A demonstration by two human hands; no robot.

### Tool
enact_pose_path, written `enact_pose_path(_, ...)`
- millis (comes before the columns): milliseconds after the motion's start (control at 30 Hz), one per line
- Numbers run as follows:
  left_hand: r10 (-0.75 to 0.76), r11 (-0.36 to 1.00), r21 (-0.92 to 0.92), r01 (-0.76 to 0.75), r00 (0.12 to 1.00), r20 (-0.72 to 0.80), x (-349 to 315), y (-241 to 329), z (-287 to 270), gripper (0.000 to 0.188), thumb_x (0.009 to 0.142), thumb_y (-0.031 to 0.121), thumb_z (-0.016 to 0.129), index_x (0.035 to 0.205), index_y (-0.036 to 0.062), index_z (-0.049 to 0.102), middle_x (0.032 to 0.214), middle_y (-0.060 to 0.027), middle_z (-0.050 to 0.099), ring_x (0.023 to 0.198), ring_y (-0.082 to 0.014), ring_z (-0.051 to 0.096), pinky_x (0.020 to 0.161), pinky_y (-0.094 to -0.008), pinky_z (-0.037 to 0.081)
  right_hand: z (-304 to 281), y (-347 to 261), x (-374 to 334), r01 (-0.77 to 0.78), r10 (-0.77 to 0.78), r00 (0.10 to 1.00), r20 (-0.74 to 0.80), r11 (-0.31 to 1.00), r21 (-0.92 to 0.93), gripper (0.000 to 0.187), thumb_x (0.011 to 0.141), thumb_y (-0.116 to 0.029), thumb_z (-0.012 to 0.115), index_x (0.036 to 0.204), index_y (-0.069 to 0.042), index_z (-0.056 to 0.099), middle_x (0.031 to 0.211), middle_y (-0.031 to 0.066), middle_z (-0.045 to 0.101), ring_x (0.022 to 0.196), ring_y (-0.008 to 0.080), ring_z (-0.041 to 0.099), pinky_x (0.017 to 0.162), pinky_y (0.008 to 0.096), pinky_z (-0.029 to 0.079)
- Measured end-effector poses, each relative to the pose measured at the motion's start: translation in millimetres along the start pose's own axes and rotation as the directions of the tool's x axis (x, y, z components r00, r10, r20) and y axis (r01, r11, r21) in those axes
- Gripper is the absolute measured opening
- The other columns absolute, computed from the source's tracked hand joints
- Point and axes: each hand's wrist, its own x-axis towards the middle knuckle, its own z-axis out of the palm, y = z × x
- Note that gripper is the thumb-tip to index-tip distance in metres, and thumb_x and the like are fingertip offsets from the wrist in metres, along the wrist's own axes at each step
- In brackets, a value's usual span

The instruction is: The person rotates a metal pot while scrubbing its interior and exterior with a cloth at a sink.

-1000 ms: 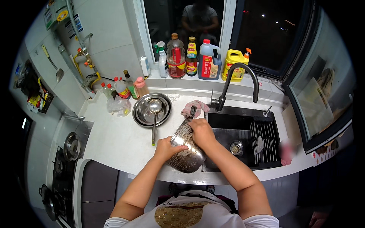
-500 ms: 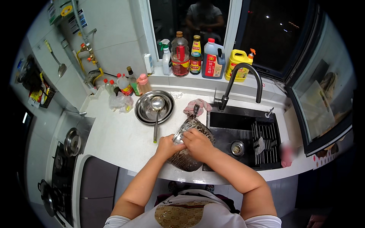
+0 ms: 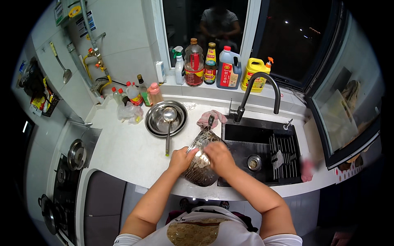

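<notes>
A person tilts a metal pot at the table's edge beside the sink, left hand gripping its rim while the right hand presses closed inside, apparently mid-scrub; rinsing under the faucet likely follows.

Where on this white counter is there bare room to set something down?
Bare white counter lies between the stacked steel bowls, the hob and the left hand. Crowded: the small bottles and plastic bag at the back corner, and the windowsill bottles.
</notes>
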Motion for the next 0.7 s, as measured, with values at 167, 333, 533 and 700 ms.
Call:
enact_pose_path(167, 0.037, 0.999, 0.000, -0.037, 0.999, -0.030, -2, 7, -3, 0.052, 0.096, 0.042, 0.047, 0.074, -0.0025, 0.063, 0.066, -0.0286, 0.059, 0.065, -0.0478, 0.058, 0.061, -0.0523, 0.045, -3, 6, -6, 0.007, -0.007, 0.999, 0.031, 1.000, 0.008, 0.036, 0.058, 0.004, 0.065, 0.094, -0.002, 0.065, 0.106, 0.0150, 0.062, 0.098, 0.0341, 0.057, 0.087, 0.0402, 0.049)
enact_pose_path(333, 0.101, 0.995, -0.020, -0.102, 0.994, -0.037, 1, 5, -2, 0.051, 0.097, 0.041, 0.045, 0.075, -0.0017, 0.064, 0.067, -0.0276, 0.059, 0.065, -0.0471, 0.057, 0.061, -0.0517, 0.045, 3, -11, -11, 0.059, -0.058, 0.998, 0.039, 0.998, -0.016, 0.035, 0.061, 0.000, 0.064, 0.096, -0.003, 0.066, 0.101, 0.0115, 0.063, 0.102, 0.0324, 0.056, 0.089, 0.0398, 0.048)
enact_pose_path(533, 0.072, 0.997, -0.027, -0.073, 0.997, -0.026, 0, 1, 0, 0.048, 0.097, 0.040, 0.045, 0.075, 0.0003, 0.062, 0.070, -0.0280, 0.059, 0.069, -0.0479, 0.058, 0.063, -0.0531, 0.045, -6, 26, 2, -0.122, 0.122, 0.992, -0.020, 0.992, 0.024, 0.032, 0.065, 0.007, 0.059, 0.095, -0.002, 0.065, 0.096, 0.0131, 0.063, 0.094, 0.0327, 0.058, 0.084, 0.0401, 0.049)
enact_pose_path(700, -0.009, 0.994, 0.111, 0.013, 0.999, -0.036, 28, 39, 0, 0.037, 0.097, 0.037, 0.045, 0.094, 0.0032, 0.061, 0.083, -0.0253, 0.065, 0.079, -0.0467, 0.061, 0.071, -0.0540, 0.047, 3, 4, -7, 0.033, -0.030, 0.998, -0.056, 0.998, 0.052, 0.034, 0.064, 0.006, 0.058, 0.097, 0.000, 0.063, 0.101, 0.0129, 0.061, 0.097, 0.0321, 0.057, 0.086, 0.0394, 0.048)
